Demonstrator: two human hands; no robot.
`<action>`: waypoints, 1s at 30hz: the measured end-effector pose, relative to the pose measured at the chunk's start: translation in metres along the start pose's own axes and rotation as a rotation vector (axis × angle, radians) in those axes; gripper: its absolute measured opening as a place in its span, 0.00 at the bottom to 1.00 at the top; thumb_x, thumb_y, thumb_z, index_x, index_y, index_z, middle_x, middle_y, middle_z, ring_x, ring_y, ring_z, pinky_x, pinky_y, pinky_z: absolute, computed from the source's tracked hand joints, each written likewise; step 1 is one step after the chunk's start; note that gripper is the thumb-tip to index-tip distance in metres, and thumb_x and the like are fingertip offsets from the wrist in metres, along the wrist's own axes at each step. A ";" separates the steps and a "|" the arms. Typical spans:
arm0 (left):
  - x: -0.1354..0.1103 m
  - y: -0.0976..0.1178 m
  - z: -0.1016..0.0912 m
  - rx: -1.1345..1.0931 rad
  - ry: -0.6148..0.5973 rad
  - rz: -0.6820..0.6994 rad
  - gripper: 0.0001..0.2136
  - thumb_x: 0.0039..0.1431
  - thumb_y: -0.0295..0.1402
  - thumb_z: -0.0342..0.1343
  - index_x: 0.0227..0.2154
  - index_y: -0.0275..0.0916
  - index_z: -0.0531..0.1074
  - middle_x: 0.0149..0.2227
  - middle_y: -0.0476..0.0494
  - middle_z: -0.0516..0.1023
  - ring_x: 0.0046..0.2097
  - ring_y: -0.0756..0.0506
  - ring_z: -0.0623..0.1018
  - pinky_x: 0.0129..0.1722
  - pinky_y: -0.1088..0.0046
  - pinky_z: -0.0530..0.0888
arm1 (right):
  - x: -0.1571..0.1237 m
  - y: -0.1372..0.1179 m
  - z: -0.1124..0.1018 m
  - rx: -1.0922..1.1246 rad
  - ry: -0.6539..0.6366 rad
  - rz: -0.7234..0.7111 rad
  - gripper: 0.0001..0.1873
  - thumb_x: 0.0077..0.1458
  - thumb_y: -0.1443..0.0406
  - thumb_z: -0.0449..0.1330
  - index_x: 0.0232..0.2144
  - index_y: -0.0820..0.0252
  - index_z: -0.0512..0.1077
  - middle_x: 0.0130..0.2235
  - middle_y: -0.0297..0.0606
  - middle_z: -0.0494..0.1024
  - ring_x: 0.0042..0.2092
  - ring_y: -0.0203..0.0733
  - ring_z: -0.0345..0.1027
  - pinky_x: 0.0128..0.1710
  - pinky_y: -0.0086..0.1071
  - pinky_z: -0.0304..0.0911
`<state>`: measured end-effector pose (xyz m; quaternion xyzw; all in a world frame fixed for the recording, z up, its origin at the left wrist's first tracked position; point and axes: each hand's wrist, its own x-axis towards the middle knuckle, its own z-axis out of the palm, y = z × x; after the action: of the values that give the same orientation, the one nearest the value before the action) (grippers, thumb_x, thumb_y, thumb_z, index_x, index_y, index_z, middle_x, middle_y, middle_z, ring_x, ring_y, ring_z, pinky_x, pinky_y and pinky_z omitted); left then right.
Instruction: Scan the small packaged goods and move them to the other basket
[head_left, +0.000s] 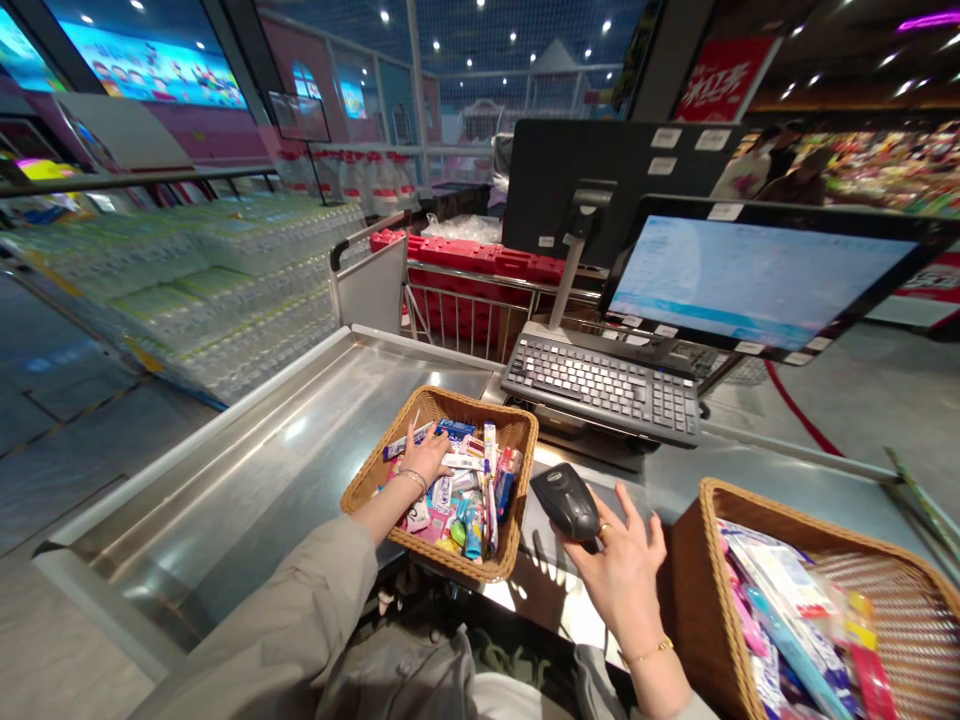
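My left hand (424, 455) rests on small packaged toiletries, possibly toothbrushes and toothpaste, inside a woven wicker basket (375, 470); whether it grips one I cannot tell. My right hand (622, 570) holds a black handheld barcode scanner (566, 502) above the steel counter, between both baskets. A second wicker basket (705, 600) sits at the lower right, filled with long packaged items (787, 610). A bracelet circles each wrist, and a ring shows on my right hand.
A black keyboard (600, 390) and a lit touchscreen monitor (757, 280) stand beyond the baskets. A steel checkout counter (247, 480) runs to the left. A shopping cart (465, 300) stands at its far end, beside stacked bottled-water packs (187, 280).
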<state>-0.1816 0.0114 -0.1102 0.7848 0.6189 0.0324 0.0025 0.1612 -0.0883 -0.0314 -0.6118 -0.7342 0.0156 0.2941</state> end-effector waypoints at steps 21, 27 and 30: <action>-0.003 0.009 -0.026 -0.087 0.061 -0.107 0.11 0.54 0.38 0.62 0.38 0.42 0.73 0.54 0.38 0.77 0.66 0.32 0.60 0.60 0.32 0.30 | 0.011 -0.016 0.011 0.066 -0.008 -0.043 0.05 0.50 0.63 0.59 0.29 0.53 0.75 0.54 0.34 0.76 0.65 0.57 0.51 0.62 0.64 0.36; -0.007 0.021 -0.054 -0.059 0.178 -0.102 0.07 0.56 0.37 0.60 0.36 0.42 0.73 0.54 0.38 0.76 0.66 0.31 0.61 0.61 0.32 0.29 | 0.012 -0.017 0.010 0.071 -0.007 -0.061 0.06 0.49 0.64 0.58 0.31 0.54 0.75 0.54 0.36 0.76 0.66 0.57 0.50 0.62 0.63 0.36; -0.006 0.028 -0.065 -0.072 0.243 -0.084 0.05 0.57 0.35 0.59 0.36 0.43 0.73 0.55 0.40 0.76 0.66 0.32 0.60 0.61 0.31 0.28 | 0.013 -0.017 0.010 0.074 0.000 -0.065 0.06 0.49 0.64 0.58 0.32 0.54 0.75 0.54 0.36 0.76 0.66 0.57 0.50 0.62 0.64 0.36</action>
<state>-0.1588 -0.0033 -0.0448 0.7480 0.6453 0.1492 -0.0428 0.1403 -0.0773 -0.0272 -0.5764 -0.7526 0.0331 0.3167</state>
